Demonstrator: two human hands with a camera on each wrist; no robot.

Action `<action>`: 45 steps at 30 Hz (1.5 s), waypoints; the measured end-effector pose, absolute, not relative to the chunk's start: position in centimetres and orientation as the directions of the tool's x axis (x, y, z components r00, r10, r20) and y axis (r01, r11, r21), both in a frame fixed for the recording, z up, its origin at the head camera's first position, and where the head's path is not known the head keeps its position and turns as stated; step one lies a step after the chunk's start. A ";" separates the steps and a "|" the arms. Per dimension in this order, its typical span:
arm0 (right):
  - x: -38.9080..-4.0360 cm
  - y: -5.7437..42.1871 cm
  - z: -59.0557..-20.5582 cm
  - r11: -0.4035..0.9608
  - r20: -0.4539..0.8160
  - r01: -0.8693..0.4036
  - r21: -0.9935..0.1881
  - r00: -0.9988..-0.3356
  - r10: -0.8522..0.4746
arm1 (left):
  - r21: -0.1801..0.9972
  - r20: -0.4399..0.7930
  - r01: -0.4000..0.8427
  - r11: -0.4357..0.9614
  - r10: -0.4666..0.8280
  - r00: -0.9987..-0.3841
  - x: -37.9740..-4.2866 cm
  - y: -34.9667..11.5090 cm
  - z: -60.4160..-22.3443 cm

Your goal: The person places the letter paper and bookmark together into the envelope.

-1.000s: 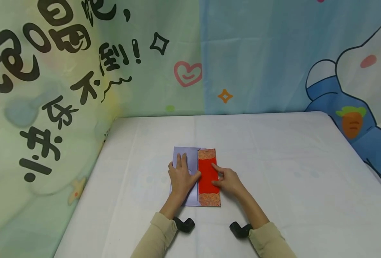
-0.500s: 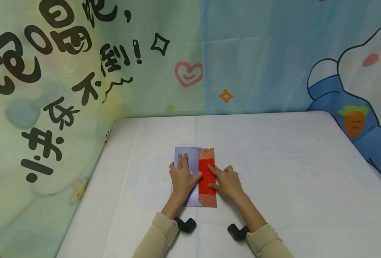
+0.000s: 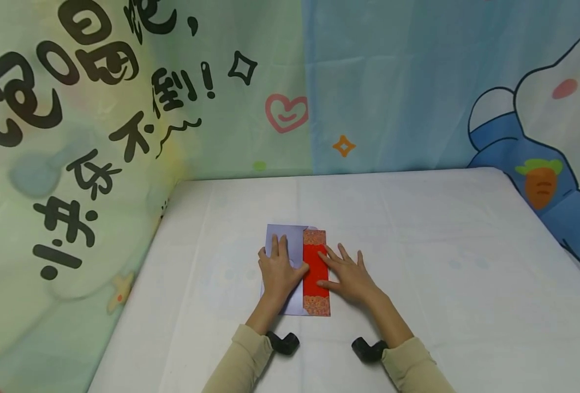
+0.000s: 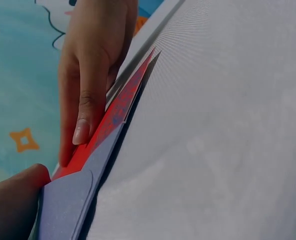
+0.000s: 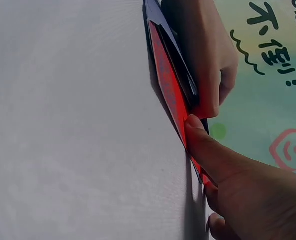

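A flat purple paper sleeve or envelope [image 3: 296, 305] lies on the white table, with a red card [image 3: 315, 270] patterned in orange-brown bands at both ends. The card sticks out of the sleeve's right side. My left hand [image 3: 277, 273] lies on the sleeve with fingers extended, its thumb reaching the border with the card. My right hand [image 3: 352, 278] is spread, its thumb and fingertips touching the card's right edge. In the right wrist view the right thumb [image 5: 207, 145] rests on the card's edge. The sleeve's opening is seen edge-on in the left wrist view.
White cloth covers the table [image 3: 417, 245]. A printed curtain [image 3: 240, 109] with lettering and a cartoon figure hangs behind and to the left. Black curved pieces [image 3: 285, 344] sit at both wrists, by the sleeve cuffs.
The red card's outer edge has shifted slightly left, leaving a narrower strip showing. My right hand went left with it, and its curled fingers have spread out. My left hand has hardly moved.
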State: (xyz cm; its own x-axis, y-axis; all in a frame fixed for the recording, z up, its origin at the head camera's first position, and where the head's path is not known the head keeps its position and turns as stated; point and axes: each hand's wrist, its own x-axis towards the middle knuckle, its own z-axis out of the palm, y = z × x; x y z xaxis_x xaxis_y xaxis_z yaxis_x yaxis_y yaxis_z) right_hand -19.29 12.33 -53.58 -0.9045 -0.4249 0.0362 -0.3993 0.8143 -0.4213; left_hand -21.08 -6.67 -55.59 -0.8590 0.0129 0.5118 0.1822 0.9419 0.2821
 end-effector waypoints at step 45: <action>-21.6 11.7 -53.7 0.731 0.022 -0.478 -0.486 -0.843 -0.537 | 0.270 0.590 0.217 0.938 0.017 -0.807 -21.2 -6.6 -55.8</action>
State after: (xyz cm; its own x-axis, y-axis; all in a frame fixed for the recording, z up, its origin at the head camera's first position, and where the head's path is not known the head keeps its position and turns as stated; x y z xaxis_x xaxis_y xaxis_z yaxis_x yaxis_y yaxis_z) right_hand -21.60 11.65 -53.69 -0.8433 -0.5370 0.0221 -0.4785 0.7314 -0.4859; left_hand -21.23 -6.65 -55.78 -0.8074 0.0174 0.5898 0.2174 0.9380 0.2699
